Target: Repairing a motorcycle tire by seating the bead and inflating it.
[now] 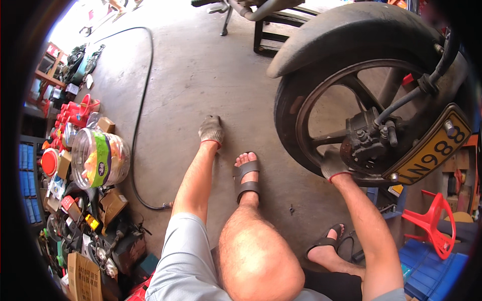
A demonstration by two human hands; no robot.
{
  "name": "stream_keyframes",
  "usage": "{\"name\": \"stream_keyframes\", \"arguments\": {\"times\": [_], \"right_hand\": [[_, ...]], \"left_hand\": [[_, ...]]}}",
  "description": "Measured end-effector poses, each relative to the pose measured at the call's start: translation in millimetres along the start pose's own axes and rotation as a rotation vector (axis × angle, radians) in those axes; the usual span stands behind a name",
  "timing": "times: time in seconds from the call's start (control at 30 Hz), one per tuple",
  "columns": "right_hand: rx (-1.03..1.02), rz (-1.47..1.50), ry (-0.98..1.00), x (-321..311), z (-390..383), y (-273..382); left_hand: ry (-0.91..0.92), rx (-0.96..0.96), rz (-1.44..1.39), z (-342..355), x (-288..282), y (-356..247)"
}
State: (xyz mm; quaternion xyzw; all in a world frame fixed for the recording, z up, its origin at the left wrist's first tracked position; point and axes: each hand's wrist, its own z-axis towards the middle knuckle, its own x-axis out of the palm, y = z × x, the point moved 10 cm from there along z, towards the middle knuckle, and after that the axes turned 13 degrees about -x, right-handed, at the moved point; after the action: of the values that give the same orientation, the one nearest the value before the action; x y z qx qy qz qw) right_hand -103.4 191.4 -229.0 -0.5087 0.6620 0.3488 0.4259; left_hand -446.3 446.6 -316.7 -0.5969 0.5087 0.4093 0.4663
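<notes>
My left hand (pixel 211 130), in a grey work glove with a red cuff edge, is held out over the concrete floor. Its fingers are curled in; whatever they might hold is hidden. On the right, my right hand (pixel 333 163), gloved the same way, is closed at the lower left rim of a motorcycle's wheel (pixel 290 120). Right beside that hand are the brake disc (pixel 347 152) and the dark, grimy brake caliper (pixel 365 131). A worn mudguard (pixel 346 32) arches over the tyre, and a yellow number plate (pixel 427 148) hangs at the right.
A black hose (pixel 143 95) curves along the floor at left. Beside it are a clear plastic tub (pixel 120 158), boxes and heaped parts. A small metal piece (pixel 291 209) lies near my sandalled feet. A red plastic chair (pixel 432 223) and blue bin (pixel 434 268) are at lower right.
</notes>
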Motion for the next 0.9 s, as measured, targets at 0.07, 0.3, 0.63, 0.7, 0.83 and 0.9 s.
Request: {"name": "stream_keyframes", "arguments": {"times": [0.07, 0.3, 0.63, 0.7, 0.83, 0.9], "right_hand": [[0.052, 0.043, -0.036, -3, -5, -8], [-0.290, 0.098, -0.502, -39, -21, 1], [-0.058, 0.056, -0.286, -19, -23, -3], [0.178, 0.361, -0.429, -12, -38, -27], [0.248, 0.735, -0.483, 47, -103, -5], [-0.001, 0.138, 0.179, 114, -116, 34]], "left_hand": [[-0.031, 0.000, -0.003, 5, 10, 3], [-0.010, 0.135, -0.345, -14, 27, 2], [0.446, 0.130, -1.160, -146, 16, -62], [0.629, 0.092, -1.180, -165, 22, -78], [0.660, 0.128, -1.032, -180, 10, -85], [0.717, 0.017, -1.030, -181, 10, -74]]}}
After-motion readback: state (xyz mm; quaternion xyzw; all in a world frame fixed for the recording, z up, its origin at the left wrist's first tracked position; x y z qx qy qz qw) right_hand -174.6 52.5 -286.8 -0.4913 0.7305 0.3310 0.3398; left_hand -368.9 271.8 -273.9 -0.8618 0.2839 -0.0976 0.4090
